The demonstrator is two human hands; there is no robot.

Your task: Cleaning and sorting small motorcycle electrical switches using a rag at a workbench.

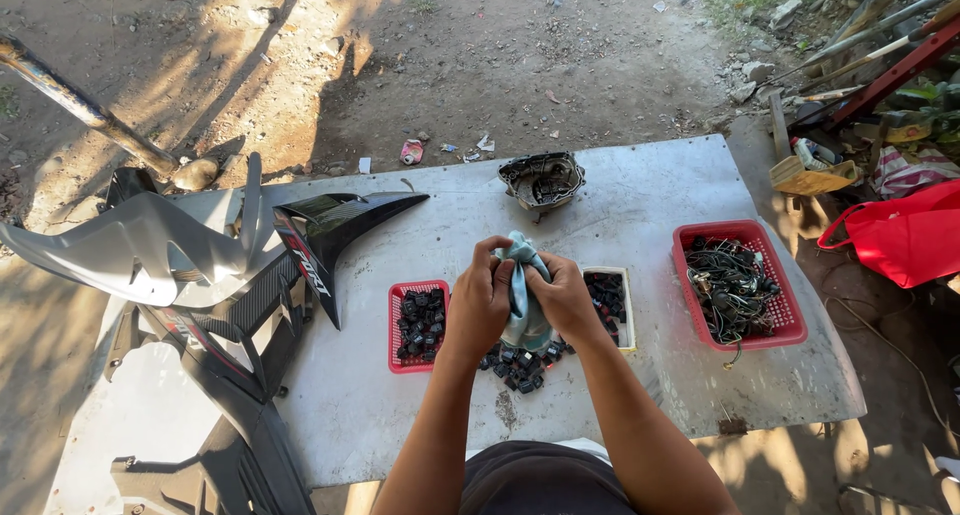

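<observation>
— Hands first?

— Left hand (480,300) and right hand (563,297) pressed together above the middle of the desk (640,200), both wrapped around 1 pale blue-green cloth (522,295). Fingers (497,258) of the left curled shut over the top of the cloth; fingers of the right clenched on its other side. Cloth bunched up between the 2 palms, hanging a little below them. Cannot tell whether anything sits inside the folds.

— Directly below?

— Loose pile of small black parts (520,367) lying on the desk, just under the cloth and the wrists.

— On either side?

— Small red basket (418,325) just left of the left hand, full of the same kind of black parts. White tray (610,305) just right of the right hand, also holding black parts, partly hidden behind that hand. Larger red basket (738,283) further right, well apart from the hands, filled with tangled dark wires.

— Further back?

— Grey metal housing (541,181) near the far edge of the desk. Black pointed fairing panel (335,230) overlapping the left end of the desk, beside grey bodywork panels (150,245). Red bag (905,235) on the ground at the far right.
</observation>
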